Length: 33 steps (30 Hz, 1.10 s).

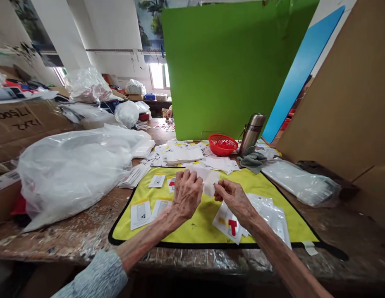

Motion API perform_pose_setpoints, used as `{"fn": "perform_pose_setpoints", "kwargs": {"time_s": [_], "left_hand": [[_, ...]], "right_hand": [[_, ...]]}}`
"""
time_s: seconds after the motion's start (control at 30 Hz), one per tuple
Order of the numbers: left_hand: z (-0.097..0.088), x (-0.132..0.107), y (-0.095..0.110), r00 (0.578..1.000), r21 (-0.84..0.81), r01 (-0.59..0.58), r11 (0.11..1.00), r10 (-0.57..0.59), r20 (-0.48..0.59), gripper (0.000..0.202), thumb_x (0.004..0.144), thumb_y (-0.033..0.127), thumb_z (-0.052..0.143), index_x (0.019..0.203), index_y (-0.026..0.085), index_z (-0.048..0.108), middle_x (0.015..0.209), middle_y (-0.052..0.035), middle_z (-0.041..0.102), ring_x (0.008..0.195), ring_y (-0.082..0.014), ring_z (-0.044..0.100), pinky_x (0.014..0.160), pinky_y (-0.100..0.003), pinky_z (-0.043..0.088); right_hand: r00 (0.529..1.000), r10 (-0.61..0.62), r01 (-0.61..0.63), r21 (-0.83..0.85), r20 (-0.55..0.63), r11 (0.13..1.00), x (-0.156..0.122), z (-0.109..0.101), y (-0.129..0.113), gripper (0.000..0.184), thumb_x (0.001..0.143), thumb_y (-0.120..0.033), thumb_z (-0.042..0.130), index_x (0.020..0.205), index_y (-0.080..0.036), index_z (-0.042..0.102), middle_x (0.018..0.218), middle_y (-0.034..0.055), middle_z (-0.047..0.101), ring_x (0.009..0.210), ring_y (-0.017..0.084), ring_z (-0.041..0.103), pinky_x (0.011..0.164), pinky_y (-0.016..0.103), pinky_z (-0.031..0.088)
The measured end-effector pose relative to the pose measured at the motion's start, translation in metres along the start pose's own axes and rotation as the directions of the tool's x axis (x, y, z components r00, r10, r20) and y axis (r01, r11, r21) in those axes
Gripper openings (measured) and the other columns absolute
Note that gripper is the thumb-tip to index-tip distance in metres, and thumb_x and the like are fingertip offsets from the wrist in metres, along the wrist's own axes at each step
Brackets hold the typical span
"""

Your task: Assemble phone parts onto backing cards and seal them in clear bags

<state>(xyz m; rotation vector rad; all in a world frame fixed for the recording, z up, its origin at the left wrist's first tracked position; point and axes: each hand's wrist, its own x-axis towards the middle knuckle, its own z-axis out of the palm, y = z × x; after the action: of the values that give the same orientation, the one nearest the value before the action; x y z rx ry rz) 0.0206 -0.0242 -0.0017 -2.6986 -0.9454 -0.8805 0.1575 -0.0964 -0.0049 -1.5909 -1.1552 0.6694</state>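
Both hands pinch one small white packet [210, 182] over the far middle of the yellow mat [204, 219], left hand [187, 193] on its left edge, right hand [232, 198] on its right, long axis running left-right between them

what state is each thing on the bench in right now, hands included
left hand: shut on white packet
right hand: pinching the same packet
white packet: held above the mat, between both hands
yellow mat: flat, cards scattered on it
red basket: upright
steel flask: upright, capped
big plastic bag: bulging, lying on the bench
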Motion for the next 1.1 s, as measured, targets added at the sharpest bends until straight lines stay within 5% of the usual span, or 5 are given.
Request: {"fn": "perform_pose_setpoints", "kwargs": {"time_s": [0.17, 0.37, 0.5, 0.67, 1.1], "left_hand": [[-0.037, -0.035, 0.004, 0.926, -0.618, 0.377, 0.69, -0.282, 0.251, 0.026, 0.086, 0.037, 0.053, 0.072, 0.016, 0.06, 0.072, -0.0031, 0.063, 0.073, -0.0176, 0.056, 0.074, -0.033, 0.042], [-0.069, -0.064, 0.002, 0.836, -0.818, 0.548, 0.174, -0.08, 0.543, 0.037, 0.085, 0.046, 0.049, 0.068, 0.015, 0.058, 0.065, -0.0017, 0.061, 0.063, -0.013, 0.055, 0.063, -0.024, 0.042], [-0.075, -0.082, 0.003, 0.799, -0.72, 0.581, 0.379, -0.097, 0.593, 0.038, 0.088, 0.041, 0.04, 0.064, 0.016, 0.056, 0.064, -0.003, 0.062, 0.061, -0.014, 0.057, 0.062, -0.025, 0.041], [-0.066, -0.101, 0.02, 0.924, -0.323, 0.369, 0.872, -0.306, 0.231, 0.025, 0.078, 0.021, 0.043, 0.053, 0.019, 0.044, 0.048, 0.0012, 0.05, 0.045, -0.0114, 0.042, 0.052, -0.026, 0.027], [-0.064, -0.112, 0.036, 0.944, -0.388, 0.262, 0.884, -0.152, 0.292, 0.024, 0.081, 0.018, 0.044, 0.058, 0.019, 0.049, 0.052, 0.0016, 0.054, 0.049, -0.0119, 0.049, 0.052, -0.026, 0.031]], "right_hand": [[0.984, -0.061, 0.059, 0.017, 0.169, 0.998, -0.043, 0.015, -0.025, 0.037, 0.08, -0.052, 0.051, 0.064, -0.02, 0.046, 0.056, -0.0038, 0.049, 0.054, 0.011, 0.045, 0.055, 0.024, 0.037], [0.905, -0.064, 0.049, 0.047, 0.42, 0.998, -0.072, 0.025, -0.044, 0.038, 0.085, -0.052, 0.051, 0.067, -0.018, 0.049, 0.063, -0.0029, 0.05, 0.058, 0.01, 0.043, 0.054, 0.023, 0.034], [0.898, -0.027, 0.052, -0.044, 0.44, 0.998, -0.08, 0.025, -0.034, 0.035, 0.086, -0.048, 0.047, 0.066, -0.02, 0.042, 0.06, -0.0034, 0.047, 0.056, 0.011, 0.042, 0.054, 0.024, 0.034], [0.978, -0.189, 0.207, -0.456, 0.086, 0.865, -0.096, 0.033, -0.024, 0.016, 0.083, -0.026, 0.043, 0.067, -0.022, 0.041, 0.063, -0.0006, 0.05, 0.059, 0.015, 0.047, 0.059, 0.028, 0.035], [0.904, 0.043, 0.061, -0.227, 0.426, 0.972, -0.106, 0.023, -0.018, 0.016, 0.085, -0.029, 0.047, 0.077, -0.019, 0.056, 0.073, -0.0006, 0.06, 0.067, 0.014, 0.05, 0.061, 0.025, 0.039]]}}
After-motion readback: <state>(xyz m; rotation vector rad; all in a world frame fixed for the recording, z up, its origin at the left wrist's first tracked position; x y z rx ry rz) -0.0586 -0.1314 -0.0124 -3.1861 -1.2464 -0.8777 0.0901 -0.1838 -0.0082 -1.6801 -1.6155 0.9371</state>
